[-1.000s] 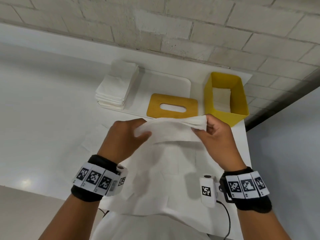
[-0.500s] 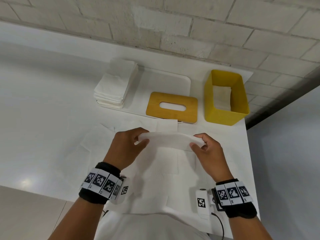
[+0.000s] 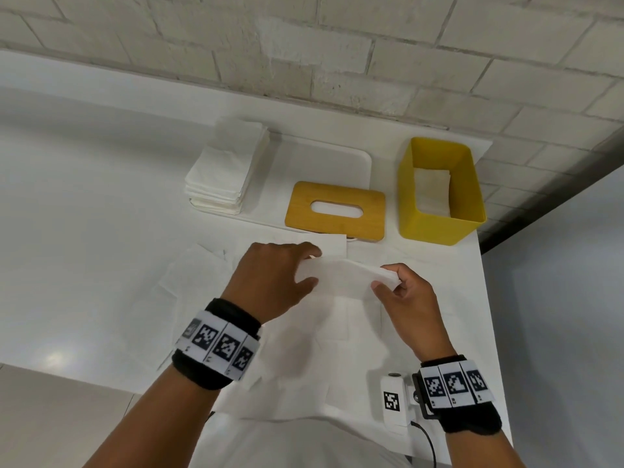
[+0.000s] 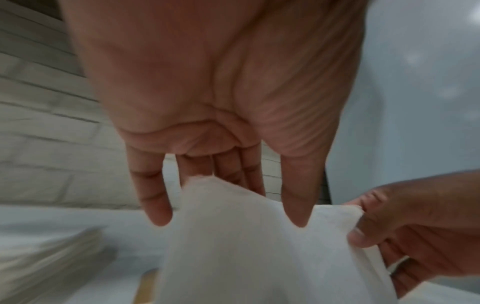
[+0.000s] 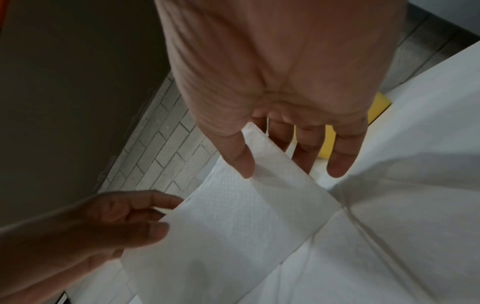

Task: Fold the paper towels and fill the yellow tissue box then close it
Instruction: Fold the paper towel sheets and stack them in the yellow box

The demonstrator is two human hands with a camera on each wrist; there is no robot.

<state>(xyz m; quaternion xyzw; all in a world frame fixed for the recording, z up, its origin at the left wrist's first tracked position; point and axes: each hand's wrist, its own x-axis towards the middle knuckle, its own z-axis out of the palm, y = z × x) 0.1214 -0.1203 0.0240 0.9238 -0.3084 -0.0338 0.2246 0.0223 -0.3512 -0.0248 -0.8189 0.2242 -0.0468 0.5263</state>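
Your left hand [image 3: 270,282] and right hand [image 3: 407,300] pinch one paper towel [image 3: 341,273]. The yellow box [image 3: 439,224] holds few; its lid [image 3: 334,211] lies beside it, off.

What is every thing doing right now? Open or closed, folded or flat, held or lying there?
yellow tissue box: open, upright, a few folded towels inside
wooden lid: off the box, lying flat beside it
paper towel: partly folded, held up between both hands
left hand: pinches the towel's left end
right hand: pinches the towel's right end
stack of towels: folded, piled on the tray
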